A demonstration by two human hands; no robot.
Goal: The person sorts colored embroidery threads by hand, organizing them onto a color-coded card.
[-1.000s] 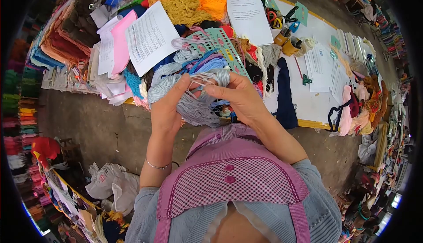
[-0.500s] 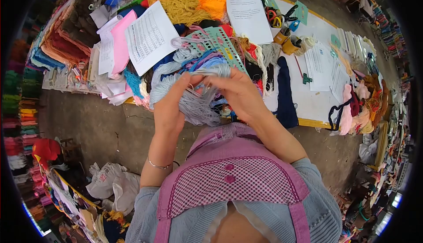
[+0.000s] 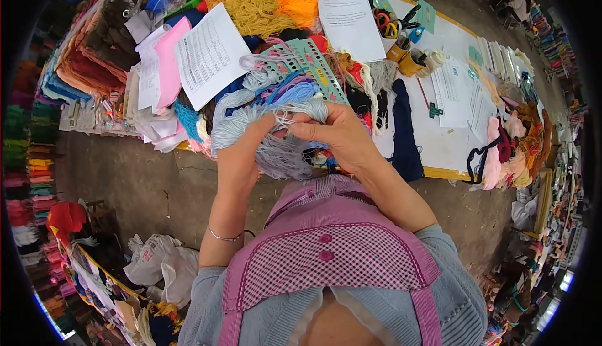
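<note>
A skein of pale grey-blue yarn [image 3: 285, 156] hangs between my two hands at the near edge of the table. My left hand [image 3: 248, 151] is closed round its left part, thumb on top. From the right, my right hand [image 3: 338, 134] grips the skein, with thumb and fingers pinched on strands near the middle. The fingertips of both hands nearly meet there. Just beyond them lie blue and purple yarn [image 3: 295, 89] and a green card with punched holes [image 3: 313, 63].
Printed sheets [image 3: 210, 54] and a pink sheet [image 3: 170, 63] lie at the left, orange yarn [image 3: 298, 1] at the back. A dark blue yarn bundle [image 3: 404, 133] hangs over the table edge [image 3: 448, 175]. Pots with scissors [image 3: 411, 62] stand at the right.
My right thumb and fingers have shifted slightly and closed more over the strands. The skein is still held in both hands, its top now more spread out.
</note>
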